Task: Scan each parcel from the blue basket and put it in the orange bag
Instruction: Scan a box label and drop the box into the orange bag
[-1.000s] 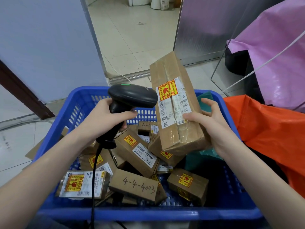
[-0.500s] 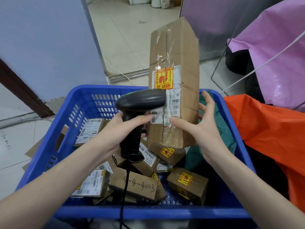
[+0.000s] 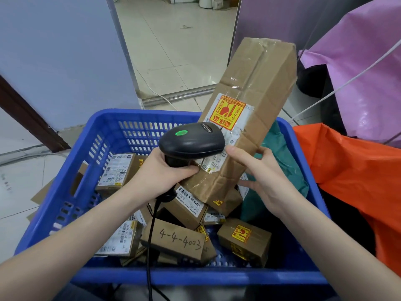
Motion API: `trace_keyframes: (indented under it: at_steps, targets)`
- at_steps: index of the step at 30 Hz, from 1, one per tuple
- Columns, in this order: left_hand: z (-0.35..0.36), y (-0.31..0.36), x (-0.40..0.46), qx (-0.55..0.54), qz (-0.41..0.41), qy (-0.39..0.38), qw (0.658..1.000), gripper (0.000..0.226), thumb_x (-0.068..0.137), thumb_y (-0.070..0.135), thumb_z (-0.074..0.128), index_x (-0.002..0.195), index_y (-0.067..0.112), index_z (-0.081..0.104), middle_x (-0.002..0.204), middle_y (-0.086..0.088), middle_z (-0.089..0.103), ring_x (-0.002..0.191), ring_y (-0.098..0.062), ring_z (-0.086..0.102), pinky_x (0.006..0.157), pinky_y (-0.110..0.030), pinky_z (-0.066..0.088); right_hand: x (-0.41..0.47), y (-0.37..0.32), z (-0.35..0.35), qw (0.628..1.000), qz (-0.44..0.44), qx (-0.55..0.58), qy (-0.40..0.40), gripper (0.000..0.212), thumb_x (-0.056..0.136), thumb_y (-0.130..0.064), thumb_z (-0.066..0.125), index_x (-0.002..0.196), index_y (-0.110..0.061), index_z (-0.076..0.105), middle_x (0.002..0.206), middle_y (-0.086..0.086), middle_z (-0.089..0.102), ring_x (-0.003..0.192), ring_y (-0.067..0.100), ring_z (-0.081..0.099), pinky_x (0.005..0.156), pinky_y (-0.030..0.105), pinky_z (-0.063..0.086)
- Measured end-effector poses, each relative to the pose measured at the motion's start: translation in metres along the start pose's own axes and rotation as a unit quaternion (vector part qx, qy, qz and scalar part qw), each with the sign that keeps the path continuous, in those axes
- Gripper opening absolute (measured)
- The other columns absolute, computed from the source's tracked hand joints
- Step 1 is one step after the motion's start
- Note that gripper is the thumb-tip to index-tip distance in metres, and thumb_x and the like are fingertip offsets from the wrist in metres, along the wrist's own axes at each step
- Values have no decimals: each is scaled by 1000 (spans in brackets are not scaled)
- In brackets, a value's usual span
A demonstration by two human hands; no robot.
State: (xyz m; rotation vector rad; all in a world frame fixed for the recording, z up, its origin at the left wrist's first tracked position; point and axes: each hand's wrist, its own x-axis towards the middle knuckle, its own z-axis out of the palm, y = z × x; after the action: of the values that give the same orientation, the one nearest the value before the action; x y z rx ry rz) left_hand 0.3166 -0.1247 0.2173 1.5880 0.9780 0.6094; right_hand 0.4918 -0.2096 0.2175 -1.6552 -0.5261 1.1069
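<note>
Over the basket (image 3: 86, 148), the left hand (image 3: 160, 174) grips a black scanner (image 3: 192, 141) by its handle, fingers wrapped tight, green light lit, its head against the label of a tall parcel (image 3: 251, 109). That parcel tilts up over the basket's far right corner, pinched near its lower end by the right hand (image 3: 262, 177). More boxes (image 3: 173, 242) lie in the basket. An orange bag (image 3: 355, 170) sits beside its right edge.

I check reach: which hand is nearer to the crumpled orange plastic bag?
Right. The right hand holds the tall cardboard parcel beside the orange plastic bag; the left hand is farther left.
</note>
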Motion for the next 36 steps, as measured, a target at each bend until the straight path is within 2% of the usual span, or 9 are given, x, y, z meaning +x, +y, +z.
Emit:
trace_keyframes:
  at_steps: [3, 5, 8, 10, 16, 20, 23, 30, 36]
  targets:
    - [2, 0, 2, 10, 3, 1, 1000, 37, 75, 11, 78, 83, 39, 57, 66, 35, 64, 70, 23, 56, 57, 2, 40, 2, 0, -2, 1000, 11, 16, 15, 84, 59, -47, 82, 125, -25, 35, 120, -5, 59, 105, 15, 59, 96, 49, 48]
    - [1, 1, 5, 5, 3, 20, 1000, 32, 75, 17, 79, 86, 40, 60, 76, 24, 69, 75, 18, 60, 60, 0, 43, 4, -4, -4, 998, 7, 44, 34, 77, 64, -41, 82, 125, -22, 38, 118, -4, 61, 104, 16, 62, 95, 49, 49]
    - [-4, 1, 9, 6, -9, 59, 998, 27, 75, 24, 78, 94, 36, 63, 91, 12, 69, 86, 4, 63, 74, -14, 48, 10, -9, -9, 993, -30, 70, 85, 88, 58, -41, 86, 129, -19, 39, 115, -4, 65, 102, 14, 65, 92, 47, 52]
    - [-7, 2, 10, 30, -15, 62, 997, 20, 76, 25, 77, 90, 32, 65, 88, 7, 69, 87, -4, 63, 78, -24, 48, 14, -10, -13, 988, -64, 56, 130, 98, 45, -48, 88, 126, -22, 40, 113, -7, 66, 103, 13, 65, 93, 46, 51]
    - [-4, 8, 4, 53, 5, 3, 999, 11, 77, 23, 76, 85, 23, 68, 77, 3, 70, 70, 8, 62, 62, -2, 45, 15, -6, -14, 979, -110, 46, 164, 100, 40, -49, 88, 123, -24, 37, 116, -8, 63, 105, 14, 64, 95, 43, 51]
    - [-2, 8, 3, 45, -1, -7, 999, 13, 78, 25, 75, 87, 28, 67, 70, 12, 70, 70, 7, 63, 68, -11, 48, 16, -4, -13, 980, -111, 41, 160, 100, 41, -51, 88, 123, -26, 36, 118, -7, 61, 108, 14, 62, 96, 43, 50]
    - [-4, 5, 4, 54, -5, -8, 998, 12, 79, 25, 74, 83, 31, 64, 63, 21, 66, 67, 9, 62, 62, -7, 43, 17, -3, -15, 979, -116, 45, 160, 97, 47, -47, 89, 126, -25, 37, 119, -8, 60, 109, 13, 60, 97, 43, 49]
    - [-1, 7, 3, 47, -11, 1, 999, 14, 81, 21, 72, 81, 30, 61, 56, 19, 65, 60, 7, 61, 53, -4, 43, 15, -4, -13, 980, -110, 46, 157, 93, 52, -44, 88, 126, -25, 34, 122, -7, 58, 110, 13, 58, 99, 42, 47]
    - [-2, 5, 3, 38, -7, 19, 999, 18, 79, 26, 74, 87, 37, 63, 63, 17, 68, 67, 4, 64, 68, -19, 47, 15, -5, -14, 980, -106, 56, 156, 96, 46, -47, 88, 123, -27, 35, 120, -8, 60, 110, 14, 61, 98, 42, 49]
